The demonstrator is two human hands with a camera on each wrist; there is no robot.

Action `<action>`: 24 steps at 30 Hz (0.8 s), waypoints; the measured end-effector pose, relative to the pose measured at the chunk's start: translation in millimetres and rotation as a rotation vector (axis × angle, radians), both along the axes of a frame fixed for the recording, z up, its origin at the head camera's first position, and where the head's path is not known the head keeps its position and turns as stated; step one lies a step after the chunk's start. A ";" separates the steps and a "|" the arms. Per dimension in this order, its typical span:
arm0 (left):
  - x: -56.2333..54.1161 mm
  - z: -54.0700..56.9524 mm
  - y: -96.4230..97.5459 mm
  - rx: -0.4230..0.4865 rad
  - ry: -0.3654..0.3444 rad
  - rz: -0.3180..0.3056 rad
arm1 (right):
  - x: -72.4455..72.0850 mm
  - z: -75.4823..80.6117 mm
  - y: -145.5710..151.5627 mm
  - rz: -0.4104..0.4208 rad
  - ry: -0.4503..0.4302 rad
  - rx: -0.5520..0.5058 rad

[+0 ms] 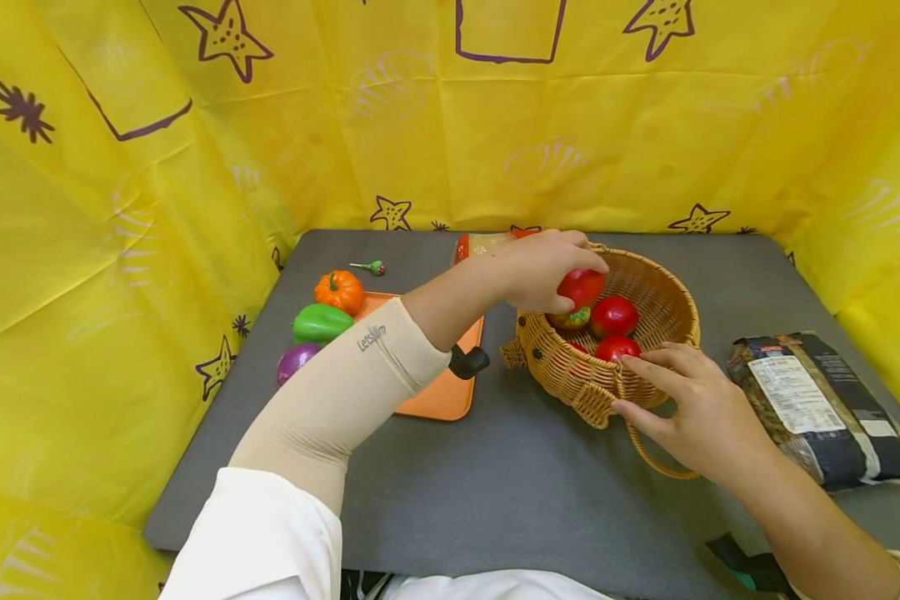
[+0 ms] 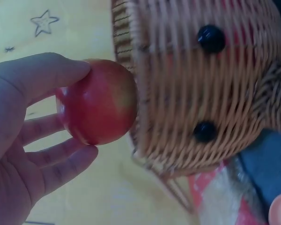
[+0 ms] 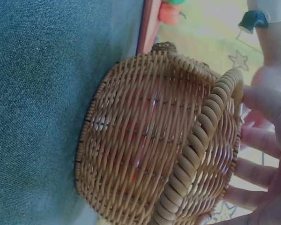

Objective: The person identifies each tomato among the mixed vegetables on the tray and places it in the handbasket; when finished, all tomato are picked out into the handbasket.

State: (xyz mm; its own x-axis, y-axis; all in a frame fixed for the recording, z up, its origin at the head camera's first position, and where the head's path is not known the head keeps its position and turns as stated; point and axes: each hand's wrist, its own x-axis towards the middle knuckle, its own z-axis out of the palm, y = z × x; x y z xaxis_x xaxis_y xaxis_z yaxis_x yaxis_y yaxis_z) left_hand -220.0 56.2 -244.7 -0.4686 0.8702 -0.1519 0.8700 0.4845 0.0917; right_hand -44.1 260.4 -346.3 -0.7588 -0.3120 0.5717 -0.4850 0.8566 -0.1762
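Observation:
My left hand [image 1: 543,271] holds a red apple [image 2: 100,103] with a yellowish patch, thumb on one side and fingers on the other. It is over the left part of a wicker basket [image 1: 570,379], at the rim in the left wrist view. Black bead eyes dot the basket's side. Inside lie several red fruits [image 1: 613,317] and a green-and-orange piece [image 1: 570,319], partly hidden by the held apple. My right hand [image 1: 693,408] grips the near right rim, thumb outside and fingertips over the edge, beside the looped handle [image 3: 196,140].
An orange tray [image 1: 438,400] lies to the left, partly behind my left arm. Beside it sit a small pumpkin [image 1: 340,292], a green pepper [image 1: 321,323] and a purple vegetable [image 1: 296,360]. A dark packaged bag [image 1: 817,408] lies right of the basket; a red-and-clear packet [image 1: 480,243] is behind.

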 end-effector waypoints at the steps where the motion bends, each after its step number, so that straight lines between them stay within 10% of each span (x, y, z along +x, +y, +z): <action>1: 0.5 -3.1 3.0 -0.013 0.005 -0.006 | -0.2 0.0 -0.3 0.002 0.001 -0.001; 15: 2.3 -36.2 23.3 -0.091 -0.035 -0.020 | -2.2 -0.9 -0.9 0.006 -0.004 -0.003; 24: 4.9 -36.2 -6.7 0.011 -0.023 0.024 | 2.1 -1.3 0.0 -0.007 -0.054 0.010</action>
